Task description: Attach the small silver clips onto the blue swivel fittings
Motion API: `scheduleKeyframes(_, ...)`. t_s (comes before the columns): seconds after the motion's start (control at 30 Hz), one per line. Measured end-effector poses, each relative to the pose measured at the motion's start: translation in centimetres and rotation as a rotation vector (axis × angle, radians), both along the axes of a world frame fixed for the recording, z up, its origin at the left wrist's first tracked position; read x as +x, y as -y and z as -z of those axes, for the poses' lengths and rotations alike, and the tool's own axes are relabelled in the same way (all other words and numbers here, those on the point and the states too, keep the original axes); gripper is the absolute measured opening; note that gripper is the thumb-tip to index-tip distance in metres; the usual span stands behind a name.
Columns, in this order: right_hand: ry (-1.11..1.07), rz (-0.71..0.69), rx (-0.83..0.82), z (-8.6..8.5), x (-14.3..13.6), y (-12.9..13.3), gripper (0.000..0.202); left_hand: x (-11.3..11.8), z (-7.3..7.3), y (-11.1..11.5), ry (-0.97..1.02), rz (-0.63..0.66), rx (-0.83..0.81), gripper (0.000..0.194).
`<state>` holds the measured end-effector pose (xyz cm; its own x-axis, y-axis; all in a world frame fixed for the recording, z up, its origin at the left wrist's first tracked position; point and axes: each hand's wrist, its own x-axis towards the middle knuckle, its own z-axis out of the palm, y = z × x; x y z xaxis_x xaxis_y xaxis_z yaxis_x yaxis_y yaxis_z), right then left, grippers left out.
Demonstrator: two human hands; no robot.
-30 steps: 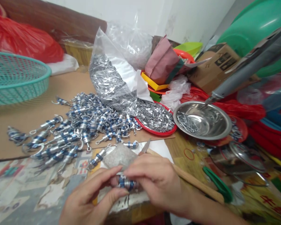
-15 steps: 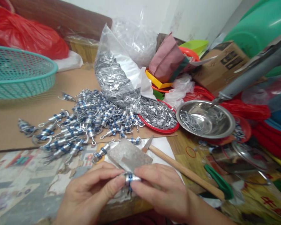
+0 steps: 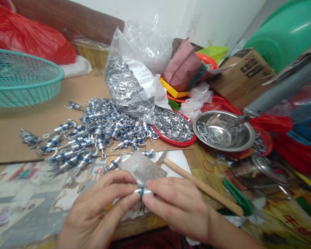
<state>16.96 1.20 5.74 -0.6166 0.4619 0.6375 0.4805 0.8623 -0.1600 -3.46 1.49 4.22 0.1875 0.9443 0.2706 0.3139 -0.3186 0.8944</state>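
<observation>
1. The left hand (image 3: 101, 204) and the right hand (image 3: 178, 207) are close together, the thumb and fingers of each pinching one silver-and-blue fitting (image 3: 143, 191) between them.
2. That fitting sits between the two sets of fingertips, above the near edge of the work table, in front of a flat grey slab (image 3: 143, 166). The fingers cover both its ends, so how complete it is cannot be told.
3. Behind, on the cardboard sheet (image 3: 10, 138) and over its near edge, lies a large heap of similar fittings (image 3: 101, 128). Many show blue bands, ring eyes and curved hooks; they look already put together, so this share is judged done, or at least at a like stage. No count can be made.
4. The held fitting appears to be the one in progress, with handling of it unfinished.
5. Plenty of loose stock lies about: small metal tabs in the clear plastic bag (image 3: 114, 52) and in the red dish (image 3: 175, 142), and thin pins at the left of the steel bowl (image 3: 223, 148). Whether these belong to the fittings is unclear; if they do, much work is left.
6. A knife blade (image 3: 162, 157) and a wooden handle (image 3: 202, 186) lie just beside the slab, both untouched.
</observation>
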Motion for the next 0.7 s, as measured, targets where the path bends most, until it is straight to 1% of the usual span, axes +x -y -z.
scheduleKeyframes(0.03, -0.034, 0.017, -0.014, 0.3, -0.1, 0.0, 0.021, 0.0, 0.0, 0.0, 0.019, 0.005, -0.056, 0.012)
scheduleKeyframes(0.1, -0.118, 0.048, -0.076, 0.8, -0.5, 0.2, 0.023, 0.3, 0.0, 0.1, 0.096, -0.012, -0.232, 0.009)
scheduleKeyframes(0.13, -0.167, 0.061, -0.126, 1.0, -0.8, 0.4, 0.022, 0.6, 0.1, 0.2, 0.167, -0.041, -0.333, 0.007)
scheduleKeyframes(0.17, -0.219, 0.074, -0.183, 1.2, -1.1, 0.6, 0.02, 0.9, 0.2, 0.5, 0.257, -0.084, -0.43, 0.009)
scheduleKeyframes(0.2, -0.268, 0.085, -0.242, 1.2, -1.3, 0.7, 0.018, 1.4, 0.2, 0.8, 0.356, -0.135, -0.511, 0.017)
scheduleKeyframes(0.27, -0.304, 0.065, -0.375, 1.0, -1.4, 0.5, 0.015, 2.2, 0.4, 1.3, 0.532, -0.234, -0.605, 0.038)
scheduleKeyframes(0.33, -0.222, 0.036, -0.49, 0.6, -0.7, -0.8, 0.016, 2.8, 0.4, 1.6, 0.605, -0.278, -0.641, 0.047)
scheduleKeyframes(0.37, -0.134, 0.102, -0.514, 0.4, 0.0, -1.9, 0.017, 3.0, 0.4, 1.7, 0.604, -0.278, -0.654, 0.048)
scheduleKeyframes(0.4, -0.027, 0.225, -0.516, 0.2, 0.8, -3.4, 0.018, 3.0, 0.4, 1.6, 0.593, -0.269, -0.667, 0.05)
scheduleKeyframes(0.43, 0.07, 0.4, -0.481, 0.1, 1.8, -5.0, 0.018, 3.0, 0.4, 1.5, 0.576, -0.256, -0.677, 0.052)
scheduleKeyframes(0.47, 0.225, 0.688, -0.438, 0.1, 2.8, -6.9, 0.021, 3.0, 0.4, 1.3, 0.561, -0.245, -0.683, 0.056)
scheduleKeyframes(0.5, 0.288, 0.798, -0.441, 0.2, 3.8, -8.7, 0.022, 3.0, 0.5, 1.2, 0.55, -0.237, -0.683, 0.059)
scheduleKeyframes(0.57, 0.387, 0.916, -0.463, 0.8, 5.4, -11.8, 0.017, 2.9, 0.6, 1.0, 0.544, -0.22, -0.673, 0.063)
scheduleKeyframes(0.63, 0.452, 0.94, -0.493, 1.5, 6.2, -13.6, 0.014, 2.9, 0.7, 0.8, 0.558, -0.199, -0.674, 0.064)
scheduleKeyframes(0.7, 0.493, 0.936, -0.505, 2.0, 6.4, -14.4, 0.02, 2.8, 1.0, 0.8, 0.592, -0.177, -0.668, 0.062)
